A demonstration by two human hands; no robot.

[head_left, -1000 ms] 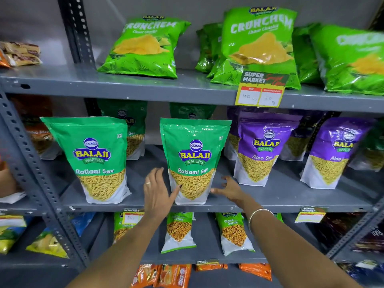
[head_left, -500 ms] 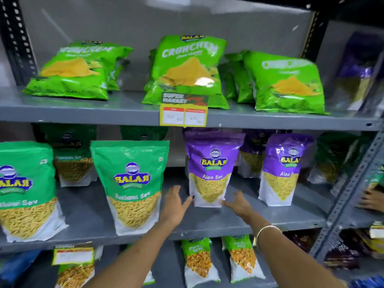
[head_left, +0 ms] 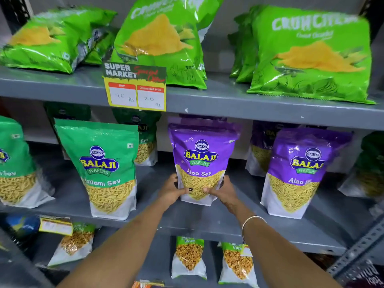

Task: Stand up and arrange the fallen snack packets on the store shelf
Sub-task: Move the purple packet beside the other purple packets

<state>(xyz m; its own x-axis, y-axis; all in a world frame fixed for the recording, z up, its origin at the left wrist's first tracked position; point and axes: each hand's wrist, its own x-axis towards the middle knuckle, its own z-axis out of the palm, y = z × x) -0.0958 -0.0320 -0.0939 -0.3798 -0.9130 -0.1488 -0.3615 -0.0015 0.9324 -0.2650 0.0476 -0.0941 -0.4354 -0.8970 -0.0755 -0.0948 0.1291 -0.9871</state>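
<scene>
Half a second ago both hands hovered open, just short of the purple Aloo Sev packet point(head_left: 200, 161); now both are closed on it. View has also shifted closer and rightward: the green Ratlami Sev packet point(head_left: 106, 169) sits further left in frame than before.

Left hand point(head_left: 171, 191) grips the packet's lower left edge, thumb across the front near the base. Right hand point(head_left: 223, 191) grips the lower right edge, thumb likewise on the front. A bangle point(head_left: 250, 222) rings the right wrist. The packet stands upright between the two hands, its base on or just above the middle shelf point(head_left: 228, 221); contact cannot be told.

A second Aloo Sev packet point(head_left: 299, 173) stands upright to the right, apart from the held one. More purple and green packets stand behind, in shadow.

Shelving is grey metal. Upper shelf point(head_left: 249, 107) carries green Crunchem bags point(head_left: 311, 57), leaning back. A yellow price tag point(head_left: 136, 89) hangs on its front edge. Lower shelf holds small snack packets point(head_left: 189, 258), upright.
</scene>
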